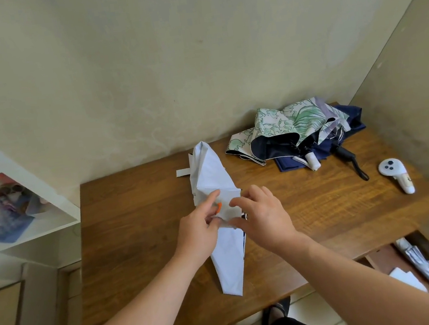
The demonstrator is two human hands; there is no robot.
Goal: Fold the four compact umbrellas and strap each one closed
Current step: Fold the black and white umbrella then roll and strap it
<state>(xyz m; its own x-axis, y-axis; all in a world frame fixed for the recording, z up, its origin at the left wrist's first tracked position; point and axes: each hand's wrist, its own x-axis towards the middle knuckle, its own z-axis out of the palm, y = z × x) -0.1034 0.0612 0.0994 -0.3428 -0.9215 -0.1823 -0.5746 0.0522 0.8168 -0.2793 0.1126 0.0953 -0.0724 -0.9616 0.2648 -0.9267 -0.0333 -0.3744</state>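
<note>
Pale-blue umbrella [220, 216]: lies lengthwise at the middle of the wooden surface [134, 227], canopy gathered into long flat pleats, its narrow end pointing toward 6 o'clock and its wider end toward 12 o'clock by the wall
Strap of that umbrella [182, 172]: a short tab sticks out loose at the far end, toward 11 o'clock from the hands; not wrapped round, so this one is judged mid-fold and not yet strapped
Floral umbrella [285, 128]: heaped at 1 o'clock near the back corner, canopy slack and open-mouthed, dark lining showing; unfolded and unstrapped
Navy umbrella [345, 128]: under and behind the floral one, touching it, fabric loose, black handle [347, 157] with wrist loop pointing toward 5 o'clock; also not done
Fourth umbrella: cannot be picked out for certain; a pale long object lies in the open drawer [426, 268] at 4 o'clock, but whether it is a strapped umbrella cannot be told
Progress: early by this view, none seen closed on the surface
Left hand [201, 235]: fingers curled, thumb and forefinger pinching the canopy edge at mid-length beside a small orange mark
Right hand [263, 220]: fingers bent over the same fold from the 3 o'clock side, fingertips pinching the fabric just beside the left hand
White controller [396, 175]: at 3 o'clock, well apart
</note>
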